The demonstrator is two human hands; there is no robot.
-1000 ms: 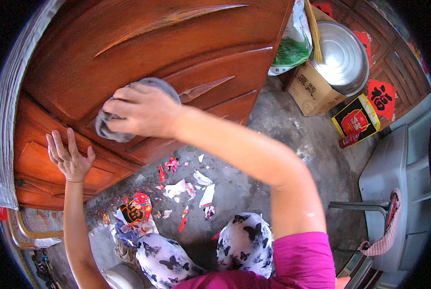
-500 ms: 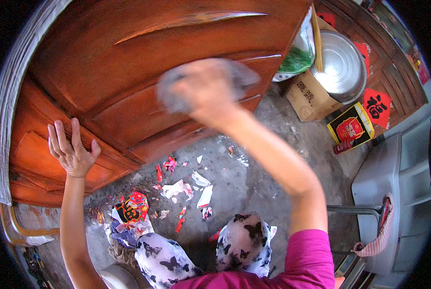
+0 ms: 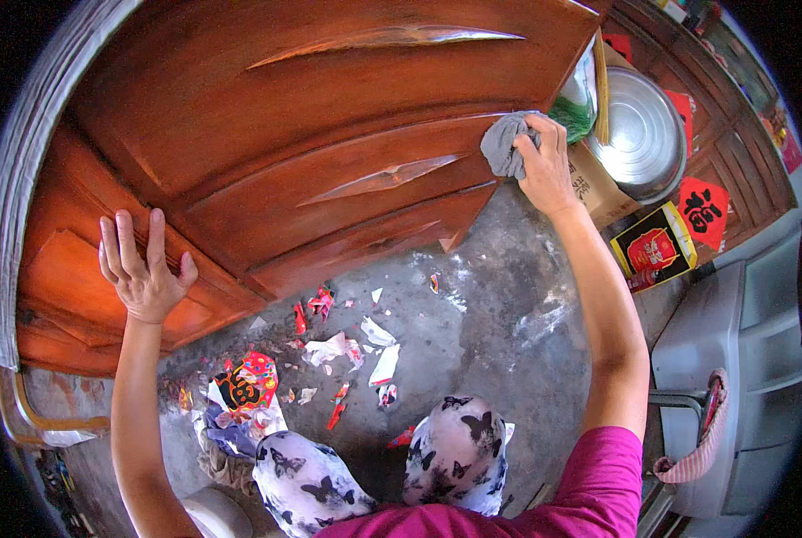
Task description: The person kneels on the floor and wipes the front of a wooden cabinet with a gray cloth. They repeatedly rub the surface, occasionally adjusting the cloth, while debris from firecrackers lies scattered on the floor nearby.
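The right hand (image 3: pixel 544 166) grips a crumpled grey cloth (image 3: pixel 506 143), fingers curled and pressed together around its bunched folds, and holds it against the right edge of the big reddish-brown carved wooden door (image 3: pixel 329 143). The cloth sits at the door's outer edge, level with the raised leaf-shaped carving (image 3: pixel 383 177) in the middle panel and well to the right of it.

The left hand (image 3: pixel 143 269) lies flat on the door's lower left panel, fingers spread wide and holding nothing, palm against the wood.

Below the door, the grey concrete floor (image 3: pixel 499 314) is strewn with torn scraps of red and white paper (image 3: pixel 347 350), and a larger crumpled red piece with a dark figure on it (image 3: pixel 244 387) lies just beneath the left forearm. The person's knees, in white trousers printed with black butterflies (image 3: pixel 459 453), show beneath the door's lower edge (a pink sleeve (image 3: pixel 598 475) covers the right upper arm).

To the right of the door, just past the cloth, a wide silver metal basin (image 3: pixel 638 134) leans on a brown cardboard box (image 3: pixel 598 193); a red and yellow box (image 3: pixel 656 249) lies below it on the floor.
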